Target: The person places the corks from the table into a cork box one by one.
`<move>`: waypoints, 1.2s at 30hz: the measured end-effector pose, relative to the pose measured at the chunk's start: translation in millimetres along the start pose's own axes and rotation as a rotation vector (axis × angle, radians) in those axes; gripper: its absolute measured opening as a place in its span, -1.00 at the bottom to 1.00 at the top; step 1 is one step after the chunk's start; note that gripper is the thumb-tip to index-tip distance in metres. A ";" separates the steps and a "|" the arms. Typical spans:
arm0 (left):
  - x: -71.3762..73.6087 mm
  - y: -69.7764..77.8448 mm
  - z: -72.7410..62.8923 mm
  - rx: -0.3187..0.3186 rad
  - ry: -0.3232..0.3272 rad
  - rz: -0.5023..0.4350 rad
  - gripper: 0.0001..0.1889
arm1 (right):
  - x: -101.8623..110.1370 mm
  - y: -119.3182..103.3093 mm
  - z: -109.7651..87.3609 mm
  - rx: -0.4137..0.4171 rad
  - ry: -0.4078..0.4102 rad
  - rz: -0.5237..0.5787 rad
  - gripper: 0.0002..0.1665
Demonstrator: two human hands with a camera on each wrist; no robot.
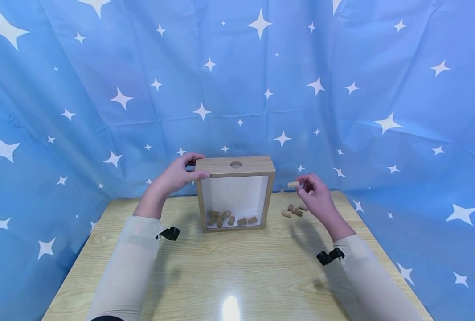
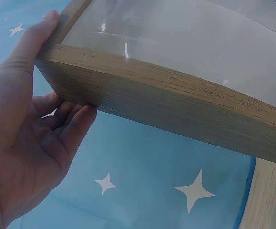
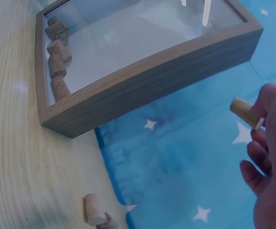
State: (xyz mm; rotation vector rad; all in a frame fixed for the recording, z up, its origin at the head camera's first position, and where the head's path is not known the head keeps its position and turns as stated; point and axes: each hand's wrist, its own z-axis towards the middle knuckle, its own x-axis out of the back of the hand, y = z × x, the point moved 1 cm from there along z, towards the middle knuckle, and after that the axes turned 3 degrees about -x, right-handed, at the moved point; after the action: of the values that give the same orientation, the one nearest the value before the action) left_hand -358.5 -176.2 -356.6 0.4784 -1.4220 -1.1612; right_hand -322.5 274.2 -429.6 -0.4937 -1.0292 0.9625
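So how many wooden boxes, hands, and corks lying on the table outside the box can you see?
Wooden shadow box: 1
Left hand and right hand: 2
Corks in sight on the table: 4
Total: 7

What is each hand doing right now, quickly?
Left hand: holding the wooden box at an upper corner.
Right hand: holding a cork between thumb and fingers.

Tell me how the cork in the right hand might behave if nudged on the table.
The cork would probably roll, given its rounded side. It seems light: the right hand pinches just one end. Its matte surface suggests little slipping.
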 end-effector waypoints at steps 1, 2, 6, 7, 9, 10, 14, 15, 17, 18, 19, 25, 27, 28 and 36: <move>-0.1 -0.2 0.2 -0.003 -0.001 0.002 -0.22 | 1.2 -7.1 -0.2 0.015 0.002 0.009 -0.77; -0.1 -0.4 0.4 -0.004 0.000 0.002 -0.22 | 2.6 -14.1 -0.4 0.028 0.003 0.018 -0.77; 0.1 -0.8 0.9 -0.009 -0.001 0.009 -0.22 | 7.1 -32.9 0.9 0.087 0.010 0.034 -0.77; 0.2 -0.9 1.1 -0.009 0.000 0.009 -0.23 | 7.7 -35.2 1.7 0.097 0.012 0.037 -0.76; 0.3 -0.7 1.3 -0.012 -0.002 0.008 -0.23 | 9.0 -38.5 3.8 0.112 0.018 0.036 -0.76; 0.3 -0.5 1.4 -0.012 -0.001 0.008 -0.23 | 9.5 -39.6 5.0 0.115 0.022 0.036 -0.75; -0.2 1.0 1.6 -0.012 0.001 0.015 -0.21 | 11.5 -43.2 8.4 0.118 0.032 0.029 -0.74; -0.2 1.3 1.5 -0.012 0.001 0.018 -0.20 | 11.9 -44.3 8.8 0.116 0.033 0.027 -0.74; -0.4 1.9 1.2 -0.012 -0.001 0.022 -0.19 | 12.1 -46.0 9.5 0.116 0.034 0.024 -0.74; -0.4 2.1 1.2 -0.011 0.000 0.022 -0.19 | 12.1 -47.1 9.7 0.116 0.034 0.024 -0.74; -0.4 2.2 1.1 -0.010 -0.001 0.022 -0.19 | 12.0 -48.1 10.0 0.116 0.035 0.024 -0.75; 0.1 2.7 -0.2 0.005 -0.001 0.024 -0.19 | 7.9 -41.7 16.5 0.125 0.044 0.021 -0.74; 0.1 2.9 -0.9 0.008 -0.002 0.024 -0.19 | 6.4 -34.2 21.1 0.127 0.051 0.019 -0.73; 0.1 2.8 -1.0 0.008 -0.002 0.024 -0.19 | 6.1 -31.1 23.4 0.125 0.053 0.017 -0.73; 0.6 2.1 -2.1 0.008 -0.003 0.014 -0.19 | 4.8 -36.9 38.9 0.121 0.087 0.053 -0.75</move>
State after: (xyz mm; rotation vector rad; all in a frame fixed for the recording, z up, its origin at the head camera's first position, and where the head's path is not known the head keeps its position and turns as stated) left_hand -356.1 -176.6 -354.9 0.4719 -1.4310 -1.1459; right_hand -340.1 256.2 -382.1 -0.4600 -0.8778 1.0356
